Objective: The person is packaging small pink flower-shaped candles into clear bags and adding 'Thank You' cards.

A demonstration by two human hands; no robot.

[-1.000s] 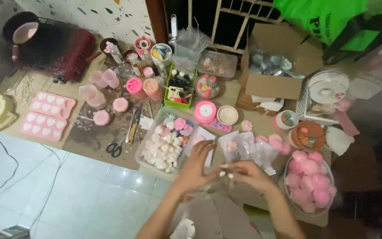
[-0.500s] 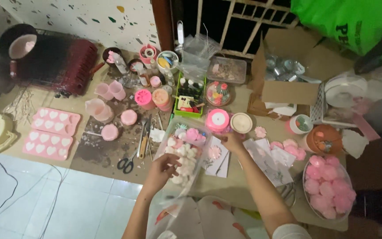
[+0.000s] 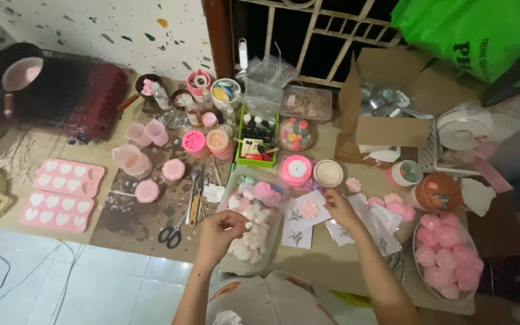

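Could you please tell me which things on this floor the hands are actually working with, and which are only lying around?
In use:
left hand, over the clear tray of pink and white flowers
right hand, at the white cards

Lying about:
scissors
pink heart moulds
green box of small bottles
cardboard box
bowl of pink roses

A clear plastic tray (image 3: 234,198) heaped with small pink and white flower-shaped pieces lies at 6 o'clock on the surface; one white piece (image 3: 249,225) sits pinched above it. At 3 o'clock of the tray, a pink flower piece (image 3: 309,208) rests flat on a white card (image 3: 297,212).
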